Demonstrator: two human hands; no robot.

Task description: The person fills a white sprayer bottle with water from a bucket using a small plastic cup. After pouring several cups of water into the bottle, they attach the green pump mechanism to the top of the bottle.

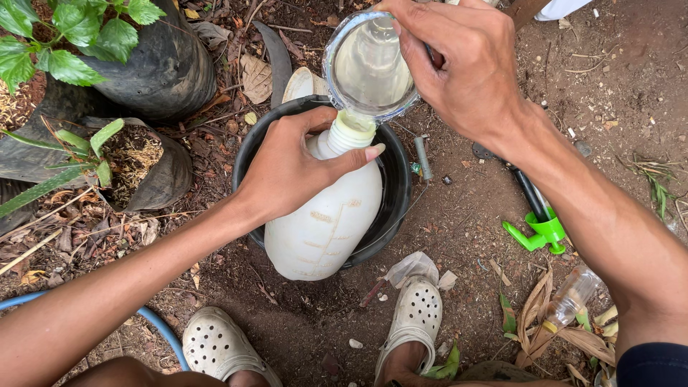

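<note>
My left hand [294,168] grips the shoulder of a white plastic jug [322,229], just below its threaded neck. The jug leans tilted over the rim of a black bucket [395,193] on the soil. My right hand [459,64] holds a clear plastic container [365,68] tipped mouth-down against the jug's open neck. Clear liquid shows inside the container.
Black grow bags with green plants [86,43] stand at the left. A green sprayer nozzle with a black tube [537,229] lies to the right. A clear bottle [570,297] lies among dry leaves at lower right, a blue hose [154,322] at lower left. My white clogs [416,312] are below.
</note>
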